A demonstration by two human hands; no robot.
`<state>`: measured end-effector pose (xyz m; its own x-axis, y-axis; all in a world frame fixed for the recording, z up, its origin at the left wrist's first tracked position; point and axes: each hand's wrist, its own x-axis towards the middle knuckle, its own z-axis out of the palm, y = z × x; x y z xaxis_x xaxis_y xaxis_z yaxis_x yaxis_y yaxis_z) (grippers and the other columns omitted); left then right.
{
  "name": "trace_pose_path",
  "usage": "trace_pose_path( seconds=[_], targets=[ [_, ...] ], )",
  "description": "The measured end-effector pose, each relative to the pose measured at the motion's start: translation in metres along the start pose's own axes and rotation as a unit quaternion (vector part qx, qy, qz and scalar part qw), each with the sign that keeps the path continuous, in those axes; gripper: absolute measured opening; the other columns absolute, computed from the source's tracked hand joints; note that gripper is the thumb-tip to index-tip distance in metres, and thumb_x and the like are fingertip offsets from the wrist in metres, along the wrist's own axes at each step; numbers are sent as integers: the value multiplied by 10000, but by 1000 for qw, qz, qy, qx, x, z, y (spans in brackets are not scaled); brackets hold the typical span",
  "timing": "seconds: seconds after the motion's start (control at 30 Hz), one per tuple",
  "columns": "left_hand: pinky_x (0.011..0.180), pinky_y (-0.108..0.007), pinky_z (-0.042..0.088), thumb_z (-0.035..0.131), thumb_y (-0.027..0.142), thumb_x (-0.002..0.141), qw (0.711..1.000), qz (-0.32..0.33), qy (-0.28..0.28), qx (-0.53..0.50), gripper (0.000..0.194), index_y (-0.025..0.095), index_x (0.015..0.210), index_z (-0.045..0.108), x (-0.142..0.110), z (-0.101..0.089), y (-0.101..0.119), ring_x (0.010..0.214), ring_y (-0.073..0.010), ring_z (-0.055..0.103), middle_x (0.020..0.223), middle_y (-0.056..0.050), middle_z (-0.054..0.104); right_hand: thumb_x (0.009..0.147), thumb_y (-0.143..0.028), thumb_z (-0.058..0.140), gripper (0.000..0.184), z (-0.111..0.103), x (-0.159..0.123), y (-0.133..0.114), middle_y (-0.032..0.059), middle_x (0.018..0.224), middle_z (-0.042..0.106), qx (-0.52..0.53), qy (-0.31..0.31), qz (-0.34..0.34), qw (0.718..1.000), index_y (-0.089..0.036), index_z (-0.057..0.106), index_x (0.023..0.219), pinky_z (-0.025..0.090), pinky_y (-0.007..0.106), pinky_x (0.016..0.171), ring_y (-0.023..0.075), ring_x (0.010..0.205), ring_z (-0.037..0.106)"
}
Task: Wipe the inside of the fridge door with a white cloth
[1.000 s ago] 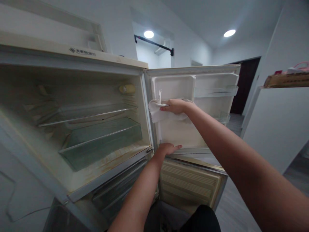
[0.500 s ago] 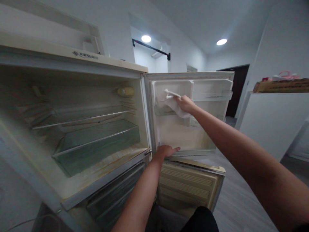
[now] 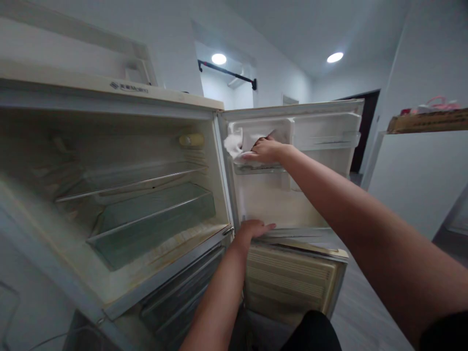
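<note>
My right hand [image 3: 266, 150] presses a crumpled white cloth [image 3: 234, 144] into the upper left bin [image 3: 256, 169] of the open refrigerator door. Part of the cloth bunches up at the bin's left end; the rest is under my fingers. Lower down, my left hand [image 3: 257, 227] lies at the door's bottom rack [image 3: 300, 235], one finger stretched to the right and the others mostly hidden. The inner door panel [image 3: 266, 200] between my hands is off-white with yellowish areas.
To the left, the fridge compartment holds a glass shelf [image 3: 135, 183], a clear drawer [image 3: 157, 219] and a yellowish round fitting [image 3: 192, 140]. Its floor has brown stains. A lower door [image 3: 292, 278] also stands open. At right, a cardboard box [image 3: 427, 121] sits on a white cabinet [image 3: 420, 180].
My right hand has lowered and flattened over the cloth, which has shifted left into the bin's corner. The door has swung slightly towards me. My left hand keeps its place on the door.
</note>
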<state>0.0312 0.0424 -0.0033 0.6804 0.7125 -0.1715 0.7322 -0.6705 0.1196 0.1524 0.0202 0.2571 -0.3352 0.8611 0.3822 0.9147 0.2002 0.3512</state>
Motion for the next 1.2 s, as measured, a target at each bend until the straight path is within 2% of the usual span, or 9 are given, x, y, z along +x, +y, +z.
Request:
trace_pose_path(
  seconds=[0.13, 0.23, 0.4, 0.5, 0.67, 0.73, 0.9, 1.03, 1.2],
  targets=[
    [964, -392, 482, 98, 902, 798, 1000, 2, 0, -3, 997, 240, 1183, 738, 0, 0, 0, 1204, -318, 641, 1302, -130, 686, 927, -515, 550, 589, -4, -14, 13, 224, 1460, 435, -30, 94, 44, 994, -105, 579, 1350, 262, 610, 1122, 428, 1383, 315],
    [973, -401, 480, 102, 893, 807, 1000, 0, 4, -7, 987, 238, 1180, 739, -2, -1, 1, 1206, -321, 640, 1302, -135, 685, 917, -363, 574, 591, -5, -21, 19, 253, 1507, 361, -55, 130, 108, 984, -86, 483, 1431, 345, 607, 1061, 453, 1382, 308],
    [982, -414, 479, 123, 879, 820, 1000, -6, 3, -11, 960, 238, 1180, 740, -2, -3, 4, 1211, -330, 637, 1305, -140, 683, 890, -186, 554, 497, 0, -11, 13, 286, 1348, 536, -62, 72, 167, 981, -48, 544, 1367, 490, 467, 940, 394, 1233, 531],
    [975, -411, 484, 137, 870, 830, 1000, -4, 1, -10, 944, 234, 1180, 740, -2, -3, 4, 1194, -332, 646, 1291, -139, 691, 885, -161, 555, 383, 4, 0, 7, 255, 1235, 635, -40, 20, 121, 992, -75, 644, 1248, 504, 413, 917, 358, 1128, 627],
    [956, -394, 494, 140, 880, 822, 1000, -5, 6, -7, 955, 223, 1160, 747, -2, -2, 3, 1166, -327, 660, 1266, -144, 702, 893, -151, 545, 351, 6, 11, -6, 192, 1234, 656, -18, 25, 54, 998, -124, 661, 1223, 485, 378, 959, 315, 1160, 622],
    [961, -396, 492, 143, 888, 814, 1000, -7, 10, -6, 965, 217, 1145, 753, -2, -2, 3, 1164, -330, 661, 1261, -148, 704, 911, -146, 518, 379, 6, 10, -11, 195, 1286, 621, -15, 46, 80, 996, -145, 637, 1271, 484, 415, 971, 320, 1194, 595],
    [962, -405, 492, 125, 894, 808, 1000, -11, 16, -6, 967, 241, 1145, 755, -3, -1, 4, 1167, -328, 659, 1274, -136, 701, 900, -146, 536, 498, -2, -2, 1, 279, 1402, 497, -23, 111, 240, 964, -100, 532, 1397, 483, 509, 958, 391, 1253, 521],
    [975, -403, 486, 133, 891, 810, 1000, -16, 19, -4, 954, 247, 1151, 749, -2, 0, 4, 1188, -325, 648, 1292, -131, 692, 885, -125, 503, 415, -8, -7, 20, 241, 1278, 607, -4, 107, 214, 971, -75, 602, 1285, 485, 410, 947, 341, 1153, 594],
    [959, -403, 498, 116, 897, 804, 1000, -18, 25, -2, 963, 254, 1136, 752, -1, 1, 2, 1178, -330, 652, 1275, -127, 701, 950, -271, 415, 386, -23, -5, 18, 197, 1141, 676, 77, 203, 197, 956, -89, 611, 1228, 478, 374, 886, 328, 1053, 611]
  ],
)
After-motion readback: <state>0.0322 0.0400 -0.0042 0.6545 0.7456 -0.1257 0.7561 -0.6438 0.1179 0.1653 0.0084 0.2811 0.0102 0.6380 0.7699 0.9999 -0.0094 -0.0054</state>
